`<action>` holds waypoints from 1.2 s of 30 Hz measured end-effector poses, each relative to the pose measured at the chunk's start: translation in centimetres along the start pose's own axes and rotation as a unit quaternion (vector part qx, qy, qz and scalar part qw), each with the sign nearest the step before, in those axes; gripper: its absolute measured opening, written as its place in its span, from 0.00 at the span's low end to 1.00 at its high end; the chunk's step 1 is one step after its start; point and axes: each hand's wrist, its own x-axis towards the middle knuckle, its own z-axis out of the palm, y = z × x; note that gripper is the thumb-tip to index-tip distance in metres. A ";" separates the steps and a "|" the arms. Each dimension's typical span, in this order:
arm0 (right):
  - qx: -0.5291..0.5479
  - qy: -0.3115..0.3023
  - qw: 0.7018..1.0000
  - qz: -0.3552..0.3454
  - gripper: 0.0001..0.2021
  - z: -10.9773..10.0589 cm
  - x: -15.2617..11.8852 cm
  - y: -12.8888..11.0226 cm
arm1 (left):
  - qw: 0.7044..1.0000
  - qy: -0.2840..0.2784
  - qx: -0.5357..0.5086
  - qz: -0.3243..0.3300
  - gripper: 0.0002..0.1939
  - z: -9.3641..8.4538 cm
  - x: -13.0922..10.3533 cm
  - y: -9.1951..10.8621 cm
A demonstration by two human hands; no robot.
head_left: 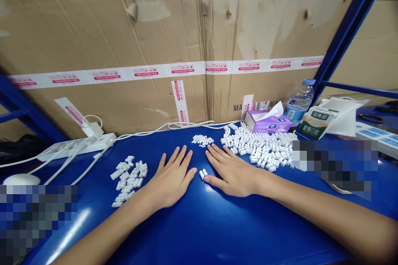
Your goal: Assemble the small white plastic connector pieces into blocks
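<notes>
My left hand (172, 176) lies flat, palm down, on the blue table (199, 227), fingers spread and holding nothing. My right hand (231, 170) lies flat beside it, also holding nothing. Between the two thumbs sit two small white plastic pieces (203, 173), touching neither palm. A small heap of tiny white pieces (202, 139) lies just beyond my fingertips. A large pile of white connector parts (261, 147) spreads to the right of my right hand. A smaller group of white connector parts (129, 178) lies left of my left hand.
Cardboard sheets (155, 29) wall off the back. A white power strip (77, 145) with cables lies at the left, a white mouse (21, 179) nearer. At back right stand a purple tissue pack (269, 122), a water bottle (300, 101) and a drink carton (317, 122). Blue rack posts (345, 33) flank the table.
</notes>
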 end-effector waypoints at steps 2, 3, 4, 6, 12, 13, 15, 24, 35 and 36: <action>0.000 0.000 1.000 -0.001 0.46 -0.2 0.0 0.0 | 1.000 0.004 0.000 0.003 0.35 0.1 0.0 0.0; -0.001 0.000 1.000 -0.001 0.46 -0.3 -0.1 0.0 | 1.000 0.006 0.000 0.004 0.35 0.1 0.0 -0.1; -0.003 0.001 1.000 -0.003 0.45 -0.4 -0.1 0.0 | 1.000 0.007 0.001 0.005 0.35 0.1 0.0 -0.1; -0.008 0.005 1.000 -0.010 0.44 -0.6 -0.1 0.0 | 1.000 0.006 0.003 0.006 0.35 0.2 0.0 -0.1; -0.018 0.009 0.999 -0.027 0.43 -0.9 -0.4 0.2 | 1.000 0.011 -0.002 0.010 0.35 0.2 0.0 0.0; -0.018 0.014 0.999 -0.031 0.42 -0.9 -0.4 0.2 | 1.000 0.009 -0.003 0.010 0.35 0.1 0.0 0.0; -0.013 0.038 0.998 -0.052 0.38 -0.9 -0.4 -0.1 | 1.000 0.006 -0.006 0.007 0.35 0.0 -0.1 0.0; -0.019 0.088 0.985 -0.146 0.05 -2.4 -0.5 -0.9 | 1.000 0.011 -0.009 0.010 0.35 0.1 -0.1 -0.1; -0.197 0.058 0.978 0.019 0.05 -5.3 -0.6 3.2 | 1.000 0.004 -0.008 0.010 0.36 -0.1 -0.1 0.0; -0.195 0.061 0.979 0.023 0.05 -5.4 -0.6 3.5 | 1.000 0.010 -0.010 0.013 0.35 -0.1 -0.1 0.0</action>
